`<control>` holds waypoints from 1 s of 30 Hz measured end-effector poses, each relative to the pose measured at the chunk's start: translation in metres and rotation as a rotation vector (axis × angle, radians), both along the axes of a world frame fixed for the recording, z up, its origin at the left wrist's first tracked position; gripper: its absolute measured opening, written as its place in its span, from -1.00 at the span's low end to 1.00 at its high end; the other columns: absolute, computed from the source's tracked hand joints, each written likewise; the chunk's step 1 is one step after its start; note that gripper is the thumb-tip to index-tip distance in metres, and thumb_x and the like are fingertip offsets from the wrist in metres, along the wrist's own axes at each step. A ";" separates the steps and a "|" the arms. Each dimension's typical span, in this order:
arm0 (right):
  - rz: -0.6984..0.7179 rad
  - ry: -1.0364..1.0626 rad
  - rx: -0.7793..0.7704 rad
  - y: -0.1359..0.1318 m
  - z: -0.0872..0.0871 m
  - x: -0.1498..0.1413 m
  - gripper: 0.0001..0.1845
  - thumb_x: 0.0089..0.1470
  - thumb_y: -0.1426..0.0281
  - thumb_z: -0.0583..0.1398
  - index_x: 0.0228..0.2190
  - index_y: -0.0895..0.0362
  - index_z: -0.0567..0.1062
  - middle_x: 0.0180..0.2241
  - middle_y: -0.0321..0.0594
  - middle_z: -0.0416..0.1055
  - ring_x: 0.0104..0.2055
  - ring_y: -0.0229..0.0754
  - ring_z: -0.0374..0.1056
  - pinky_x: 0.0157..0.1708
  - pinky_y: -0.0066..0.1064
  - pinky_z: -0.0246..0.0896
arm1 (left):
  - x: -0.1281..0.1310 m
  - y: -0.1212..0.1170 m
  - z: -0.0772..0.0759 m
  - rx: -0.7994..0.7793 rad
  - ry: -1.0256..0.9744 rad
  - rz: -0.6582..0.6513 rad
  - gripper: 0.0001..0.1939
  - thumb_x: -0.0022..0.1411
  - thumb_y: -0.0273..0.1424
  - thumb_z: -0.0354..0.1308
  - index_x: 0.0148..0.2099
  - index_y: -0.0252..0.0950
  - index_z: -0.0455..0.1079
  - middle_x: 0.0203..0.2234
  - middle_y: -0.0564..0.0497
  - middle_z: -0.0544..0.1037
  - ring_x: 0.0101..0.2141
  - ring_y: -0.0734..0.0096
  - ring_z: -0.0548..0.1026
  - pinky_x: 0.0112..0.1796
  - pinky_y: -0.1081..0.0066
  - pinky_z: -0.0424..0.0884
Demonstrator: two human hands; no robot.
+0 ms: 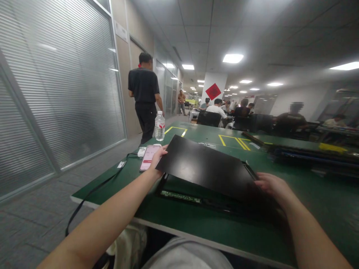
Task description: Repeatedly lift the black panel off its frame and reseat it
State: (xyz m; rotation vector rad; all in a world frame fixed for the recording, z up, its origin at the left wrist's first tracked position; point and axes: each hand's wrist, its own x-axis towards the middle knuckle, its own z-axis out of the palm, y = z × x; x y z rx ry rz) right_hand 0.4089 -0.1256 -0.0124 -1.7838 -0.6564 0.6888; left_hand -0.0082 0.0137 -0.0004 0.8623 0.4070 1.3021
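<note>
A thin, flat black panel (204, 164) is tilted above the green table, its left end raised. My left hand (158, 158) is closed on the panel's left edge, thumb on top. At the other end my right hand (273, 186) is closed round the panel's dark right edge; its fingertips are partly hidden. Beneath the panel lies a dark frame (161, 183), mostly covered. A strip of green circuit board (181, 197) shows along the frame's near side. Close to my left hand, a phone (146, 158) with a lit screen lies on the table.
A water bottle (159, 127) stands beyond the phone, beside a white plug (141, 152) with a black cable (98, 186). Stacked dark frames (303, 155) lie at the right of the green table (117, 194). One person (144, 86) stands on the left; several sit farther back.
</note>
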 end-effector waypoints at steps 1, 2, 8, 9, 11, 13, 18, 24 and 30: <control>-0.002 -0.009 0.008 0.000 -0.002 0.001 -0.66 -0.08 0.42 0.21 -0.19 0.21 0.51 -0.52 -0.06 0.56 -0.63 -0.28 0.27 -0.69 -0.54 0.02 | 0.001 0.000 0.000 -0.011 0.006 0.008 -0.39 -0.18 -0.52 0.11 0.02 -0.45 0.46 -0.35 -0.08 0.64 -0.34 0.15 0.60 -0.28 0.30 0.49; -0.006 -0.021 0.013 0.001 -0.003 0.003 -0.67 -0.09 0.42 0.22 -0.21 0.21 0.51 -0.52 -0.06 0.55 -0.63 -0.28 0.25 -0.69 -0.53 0.01 | 0.002 -0.001 0.000 -0.021 0.013 0.011 -0.38 -0.19 -0.52 0.10 0.02 -0.45 0.46 -0.36 -0.08 0.63 -0.34 0.14 0.60 -0.29 0.29 0.50; -0.011 -0.109 -0.001 0.002 -0.012 0.015 -0.66 -0.11 0.35 0.22 -0.23 0.20 0.53 -0.50 -0.03 0.57 -0.62 -0.25 0.25 -0.66 -0.48 0.02 | 0.006 -0.006 0.001 -0.087 0.071 0.030 -0.41 -0.22 -0.54 0.09 -0.03 -0.42 0.46 -0.38 -0.07 0.62 -0.41 0.19 0.58 -0.39 0.33 0.47; -0.009 -0.123 -0.005 0.002 -0.013 0.017 -0.66 -0.12 0.34 0.22 -0.23 0.20 0.53 -0.49 -0.03 0.57 -0.61 -0.23 0.26 -0.66 -0.46 0.03 | 0.006 -0.005 0.000 -0.107 0.086 0.033 -0.41 -0.23 -0.54 0.09 -0.03 -0.41 0.46 -0.40 -0.06 0.61 -0.45 0.21 0.56 -0.42 0.34 0.46; -0.008 -0.147 -0.022 0.002 -0.014 0.020 -0.65 -0.11 0.32 0.22 -0.24 0.20 0.54 -0.49 -0.02 0.58 -0.60 -0.20 0.28 -0.64 -0.43 0.06 | 0.006 -0.004 -0.003 -0.138 0.115 0.022 -0.40 -0.24 -0.54 0.08 -0.03 -0.40 0.46 -0.42 -0.04 0.60 -0.52 0.26 0.53 -0.48 0.35 0.43; -0.018 -0.163 -0.041 0.001 -0.015 0.021 -0.66 -0.12 0.31 0.21 -0.26 0.19 0.55 -0.50 -0.02 0.58 -0.58 -0.18 0.30 -0.62 -0.41 0.09 | 0.005 -0.001 -0.006 -0.156 0.143 0.003 -0.40 -0.25 -0.54 0.08 -0.04 -0.40 0.46 -0.44 -0.03 0.60 -0.55 0.27 0.50 -0.51 0.35 0.40; -0.044 -0.173 -0.057 -0.001 -0.011 0.018 -0.67 -0.13 0.30 0.22 -0.29 0.19 0.55 -0.51 -0.02 0.57 -0.58 -0.18 0.29 -0.55 -0.39 0.17 | 0.005 0.003 -0.012 -0.192 0.205 -0.019 -0.48 -0.27 -0.53 0.07 -0.14 -0.37 0.46 -0.50 0.00 0.57 -0.50 0.19 0.54 -0.52 0.35 0.39; -0.045 -0.208 -0.066 -0.003 -0.009 0.017 -0.67 -0.11 0.28 0.21 -0.29 0.20 0.55 -0.51 -0.02 0.57 -0.56 -0.15 0.32 -0.49 -0.36 0.22 | 0.005 0.003 -0.013 -0.197 0.273 -0.014 -0.53 -0.32 -0.52 0.08 -0.22 -0.35 0.42 -0.57 0.03 0.52 -0.54 0.20 0.52 -0.53 0.35 0.36; -0.056 -0.261 -0.089 -0.003 -0.007 0.014 -0.71 -0.10 0.28 0.19 -0.33 0.17 0.56 -0.49 -0.01 0.58 -0.53 -0.10 0.35 -0.47 -0.32 0.25 | 0.005 -0.002 -0.013 -0.189 0.375 0.057 -0.58 -0.24 -0.52 0.21 -0.20 -0.30 0.39 -0.58 0.07 0.52 -0.55 0.25 0.51 -0.49 0.35 0.38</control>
